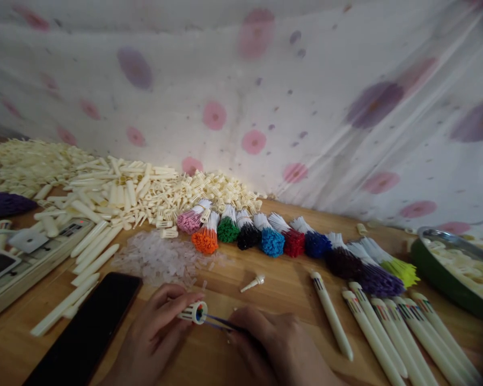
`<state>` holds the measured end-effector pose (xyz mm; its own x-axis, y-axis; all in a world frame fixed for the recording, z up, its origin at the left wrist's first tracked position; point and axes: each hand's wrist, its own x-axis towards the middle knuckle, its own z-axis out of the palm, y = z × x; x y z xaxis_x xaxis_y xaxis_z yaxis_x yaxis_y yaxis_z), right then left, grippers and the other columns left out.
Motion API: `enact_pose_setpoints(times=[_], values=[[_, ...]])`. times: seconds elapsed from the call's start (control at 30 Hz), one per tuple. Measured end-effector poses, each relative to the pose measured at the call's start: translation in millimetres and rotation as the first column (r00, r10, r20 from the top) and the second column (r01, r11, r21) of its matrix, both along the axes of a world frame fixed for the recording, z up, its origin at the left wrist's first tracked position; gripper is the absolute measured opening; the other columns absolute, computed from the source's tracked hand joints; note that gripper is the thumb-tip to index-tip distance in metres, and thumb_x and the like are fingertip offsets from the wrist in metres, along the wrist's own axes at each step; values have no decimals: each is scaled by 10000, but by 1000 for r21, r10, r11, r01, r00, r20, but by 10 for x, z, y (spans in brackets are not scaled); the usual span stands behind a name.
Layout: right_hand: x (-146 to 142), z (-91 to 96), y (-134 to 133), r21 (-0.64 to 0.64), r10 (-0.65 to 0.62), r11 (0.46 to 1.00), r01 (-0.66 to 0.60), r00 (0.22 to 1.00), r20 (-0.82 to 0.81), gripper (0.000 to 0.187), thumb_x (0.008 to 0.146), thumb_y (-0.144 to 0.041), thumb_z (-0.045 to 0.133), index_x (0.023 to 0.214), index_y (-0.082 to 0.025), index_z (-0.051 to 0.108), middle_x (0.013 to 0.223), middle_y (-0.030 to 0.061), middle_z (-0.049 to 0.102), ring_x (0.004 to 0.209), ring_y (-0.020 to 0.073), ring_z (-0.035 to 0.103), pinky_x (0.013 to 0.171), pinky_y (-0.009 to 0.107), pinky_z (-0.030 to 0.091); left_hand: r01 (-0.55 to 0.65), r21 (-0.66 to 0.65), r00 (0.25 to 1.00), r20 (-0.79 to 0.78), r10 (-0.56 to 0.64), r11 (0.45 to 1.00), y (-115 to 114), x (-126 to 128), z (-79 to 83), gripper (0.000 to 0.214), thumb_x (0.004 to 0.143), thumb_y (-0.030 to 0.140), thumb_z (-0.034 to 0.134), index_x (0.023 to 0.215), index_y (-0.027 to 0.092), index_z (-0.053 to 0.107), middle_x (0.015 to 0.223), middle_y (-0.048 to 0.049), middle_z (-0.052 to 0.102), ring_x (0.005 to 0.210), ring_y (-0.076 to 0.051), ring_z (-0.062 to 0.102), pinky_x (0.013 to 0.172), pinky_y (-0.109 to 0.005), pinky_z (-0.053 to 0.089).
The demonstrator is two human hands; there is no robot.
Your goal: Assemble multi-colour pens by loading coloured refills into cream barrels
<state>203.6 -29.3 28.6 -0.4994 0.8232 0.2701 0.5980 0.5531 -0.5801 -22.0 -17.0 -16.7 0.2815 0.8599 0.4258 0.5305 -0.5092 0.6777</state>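
Note:
My left hand [151,329] pinches a cream slotted pen barrel section [188,311] near the bottom middle, with its open end facing right. Small coloured pieces, green and red among them, show inside that opening. In my right hand [277,343] is a pair of tweezers [221,323], its thin tips at the mouth of the section. How deep the tips reach, and whether they grip anything, I cannot tell. A pointed cream pen part [253,283] lies on the table just beyond both hands.
Bundles of coloured refills [272,242] run in a row across the table. Behind them are heaps of cream pen parts [132,185]. Clear small tubes [156,256], a phone [88,327] and a power strip [36,271] lie left. Multicolour pens [380,327] and a green bowl [434,273] are right.

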Motion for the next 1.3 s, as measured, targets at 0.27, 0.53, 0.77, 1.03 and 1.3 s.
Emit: enact_pose_setpoints(times=[0.27,0.53,0.77,1.03,1.3], values=[[-35,-4,-16,6,-15,1000,15,1000,-20,137,838,-161,457,809,-165,591,632,12,671,504,119,629,449,171,392,13,26,999,-32,-12,1000,2,-4,4,413,814,125,554,1148,362,606,988,23,634,913,-128,638,809,-164,501],[-58,-38,-23,31,-8,999,9,1000,-14,178,865,-165,426,794,-155,589,614,12,654,492,112,610,441,172,384,-2,48,999,-42,4,999,-7,-12,-26,408,810,135,574,1143,369,609,985,21,630,905,-135,642,801,-169,507],[-31,-30,-13,72,20,997,-23,999,44,236,918,-195,376,801,-162,579,615,17,642,495,114,593,441,190,372,18,25,1000,0,-18,1000,-7,13,17,393,804,125,576,1115,359,627,968,12,652,906,-150,645,797,-188,518],[30,10,21,179,112,975,-135,985,128,313,962,-195,308,761,-173,548,580,-2,587,462,98,501,436,224,316,77,-4,997,14,-77,997,-1,52,-4,467,788,94,563,1153,383,604,963,12,660,893,-153,657,759,-183,529],[96,107,69,212,206,947,-242,962,178,344,980,-218,261,771,-173,531,587,7,578,468,111,484,436,253,299,85,-7,995,56,-85,996,-60,85,-46,518,795,103,545,1224,395,547,1007,4,670,929,-170,644,779,-216,527]])
